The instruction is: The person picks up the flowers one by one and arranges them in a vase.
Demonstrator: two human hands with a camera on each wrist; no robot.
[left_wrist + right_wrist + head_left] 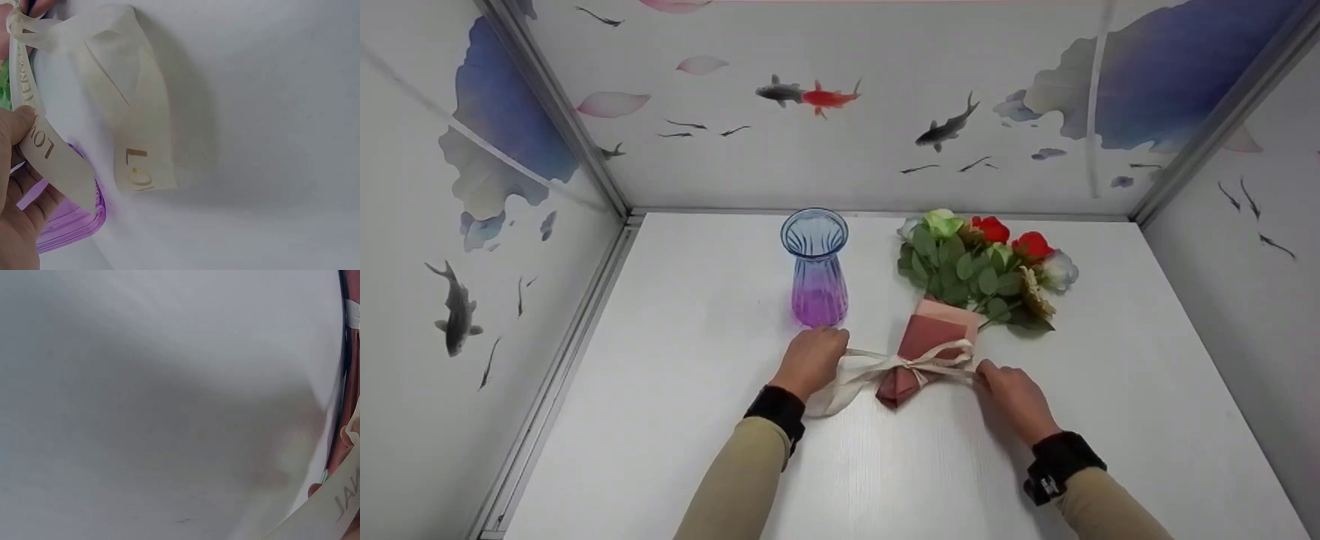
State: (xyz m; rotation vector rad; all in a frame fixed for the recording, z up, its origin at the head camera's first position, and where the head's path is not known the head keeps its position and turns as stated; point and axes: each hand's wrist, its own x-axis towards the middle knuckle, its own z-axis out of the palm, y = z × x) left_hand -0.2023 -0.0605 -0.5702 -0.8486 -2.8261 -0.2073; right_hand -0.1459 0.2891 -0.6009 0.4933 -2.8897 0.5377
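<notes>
A bouquet's wrapping paper (934,337), pink and dark red, lies on the table with a cream ribbon (864,367) tied in a bow around it. My left hand (814,360) pinches one ribbon tail to the left of the bow. In the left wrist view, the thumb (23,119) presses on gold lettering, and another lettered end of ribbon hangs beside it. On the bow's right side, my right hand (1018,396) pinches the ribbon. The right wrist view catches only fingertips and a strip of ribbon (332,509) at its edge.
Just beyond the left hand stands a glass vase (819,281), blue above and purple below. Artificial flowers with green leaves (960,270) spread from the wrapping toward the back. Printed wall panels (840,165) border the white table (697,420) at the back and sides.
</notes>
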